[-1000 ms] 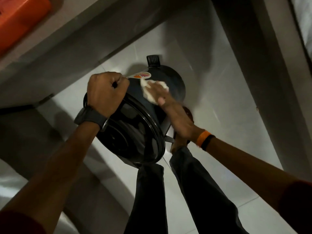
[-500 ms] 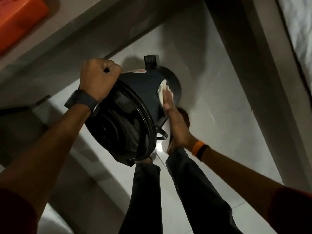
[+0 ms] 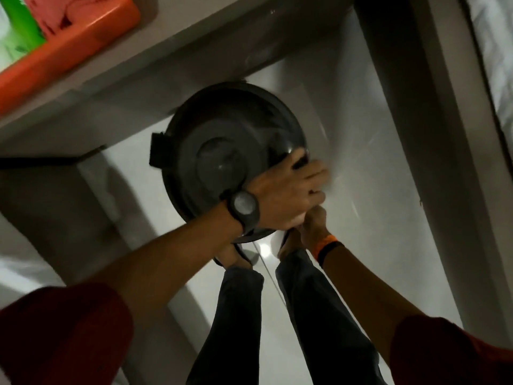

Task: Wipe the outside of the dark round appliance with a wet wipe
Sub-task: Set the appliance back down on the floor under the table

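Note:
The dark round appliance point(image 3: 227, 151) is held up above the floor, with its flat round underside turned toward me and a black latch point(image 3: 156, 151) on its left side. My left hand point(image 3: 288, 190), with a watch on the wrist, grips the appliance's lower right rim. Just below it my right hand point(image 3: 313, 220), with an orange wristband, is curled against the appliance's side, partly hidden by the left hand. Only a pale sliver of the wet wipe point(image 3: 297, 218) shows between the two hands.
A grey shelf point(image 3: 166, 51) runs overhead at the upper left and carries an orange tray point(image 3: 83, 31) with a green packet point(image 3: 16, 31). My legs point(image 3: 313, 315) and feet stand on the white tiled floor point(image 3: 374, 162). A grey upright point(image 3: 433, 134) borders the right.
The appliance has been turned so its underside faces me instead of its lid. My left hand shifted to the right rim. My right hand and the wipe slid down beneath it.

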A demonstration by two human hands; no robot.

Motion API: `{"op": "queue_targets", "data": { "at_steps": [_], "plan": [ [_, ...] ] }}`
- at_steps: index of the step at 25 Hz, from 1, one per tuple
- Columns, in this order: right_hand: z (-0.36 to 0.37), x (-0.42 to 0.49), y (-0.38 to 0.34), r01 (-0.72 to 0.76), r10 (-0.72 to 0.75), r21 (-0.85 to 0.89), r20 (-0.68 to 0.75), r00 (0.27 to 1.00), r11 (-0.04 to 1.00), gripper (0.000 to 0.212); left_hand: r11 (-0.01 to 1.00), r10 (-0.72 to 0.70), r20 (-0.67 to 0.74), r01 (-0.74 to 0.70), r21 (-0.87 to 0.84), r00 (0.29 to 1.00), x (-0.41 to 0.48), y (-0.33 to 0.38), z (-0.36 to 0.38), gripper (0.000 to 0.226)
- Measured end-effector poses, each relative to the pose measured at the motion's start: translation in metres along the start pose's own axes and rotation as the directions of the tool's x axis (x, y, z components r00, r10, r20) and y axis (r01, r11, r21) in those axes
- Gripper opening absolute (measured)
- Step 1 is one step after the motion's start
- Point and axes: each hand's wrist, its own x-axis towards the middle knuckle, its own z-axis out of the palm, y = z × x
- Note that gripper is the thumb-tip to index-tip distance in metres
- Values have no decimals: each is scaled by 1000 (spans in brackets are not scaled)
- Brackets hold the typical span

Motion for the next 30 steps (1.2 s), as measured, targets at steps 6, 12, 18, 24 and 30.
{"op": "queue_targets", "data": {
  "at_steps": [6,12,18,24,30],
  "plan": [
    [-26,-4,-21,63,-64,-7,-48,997,998,24,867,-471,139,486,-108,871,-66,53,39,114],
    [-36,-6,-25,146,-149,-311,14,989,939,13,938,-320,99,329,-104,942,-93,45,58,129],
    [-73,-38,-8,173,-218,-446,-51,975,878,29,855,-449,39,442,-270,893,-118,24,12,99],
    [-74,-116,-5,285,-330,-624,46,943,727,25,633,-760,-148,670,-388,633,-152,-39,-91,72],
    [-10,-150,-33,638,-608,-636,315,729,435,19,446,-895,-201,783,-434,398,-167,-110,-152,66]
  ]
}}
